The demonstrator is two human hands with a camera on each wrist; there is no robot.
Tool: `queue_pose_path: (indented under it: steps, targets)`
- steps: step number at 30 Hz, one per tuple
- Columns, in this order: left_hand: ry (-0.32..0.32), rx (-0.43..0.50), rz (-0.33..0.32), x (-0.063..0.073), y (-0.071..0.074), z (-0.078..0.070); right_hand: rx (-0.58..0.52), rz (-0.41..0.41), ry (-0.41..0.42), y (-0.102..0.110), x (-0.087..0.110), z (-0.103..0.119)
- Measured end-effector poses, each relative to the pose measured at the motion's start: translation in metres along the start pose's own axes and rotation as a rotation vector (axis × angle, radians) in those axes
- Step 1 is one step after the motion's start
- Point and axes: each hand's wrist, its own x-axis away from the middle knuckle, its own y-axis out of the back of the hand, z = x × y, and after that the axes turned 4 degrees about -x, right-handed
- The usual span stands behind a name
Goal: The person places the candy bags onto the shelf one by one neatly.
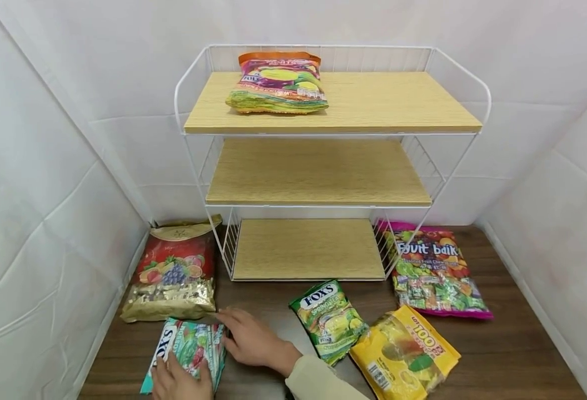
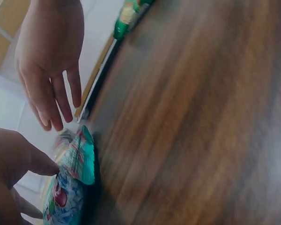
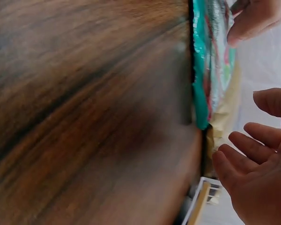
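A teal Fox's candy bag point(image 1: 193, 345) lies on the table at the lower left, its white brand label toward the left. My left hand point(image 1: 179, 380) rests on its near part with fingers spread; in the left wrist view the thumb point(image 2: 43, 161) touches the wrapper. By the bag's far right corner is my right hand point(image 1: 250, 338), fingers loosely extended and nothing held. The right wrist view shows that right hand point(image 3: 257, 159) with fingers apart, beside the teal bag point(image 3: 201, 70). Just behind lies a gold and red candy bag point(image 1: 173, 272).
A white wire rack with three wooden shelves point(image 1: 318, 169) stands at the back. On its top shelf sits an orange and purple Fox's bag point(image 1: 279, 83). A green Fox's bag point(image 1: 329, 322), a yellow bag point(image 1: 403, 355) and a pink-edged Fruit bag point(image 1: 438, 272) lie on the right.
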Motion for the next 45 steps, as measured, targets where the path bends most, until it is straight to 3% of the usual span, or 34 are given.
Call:
queue_pose_path:
  steps: [5,14,17,23,30,38,45]
  targets:
    - [-0.046,-0.014,-0.06,0.002,-0.005,0.002,-0.039,0.033,-0.039,-0.004,-0.003,-0.005]
    - [-0.05,0.018,-0.102,0.001,-0.006,0.012,-0.172,0.112,-0.11,-0.014,-0.002,0.0]
    - [-0.089,0.039,-0.149,0.003,-0.01,0.016,-0.168,0.109,-0.111,-0.016,0.0,0.002]
    - [-0.141,0.051,-0.175,0.011,-0.018,0.021,-0.127,0.076,-0.09,-0.018,0.008,0.0]
    - [-0.29,0.128,-0.28,0.014,-0.027,0.028,-0.081,0.023,-0.077,-0.022,0.025,-0.001]
    - [-0.361,0.148,-0.279,0.016,-0.028,0.035,-0.104,0.046,-0.069,-0.028,0.046,-0.005]
    - [-0.389,0.222,-0.239,0.014,-0.03,0.035,-0.152,-0.003,-0.061,-0.028,0.06,-0.006]
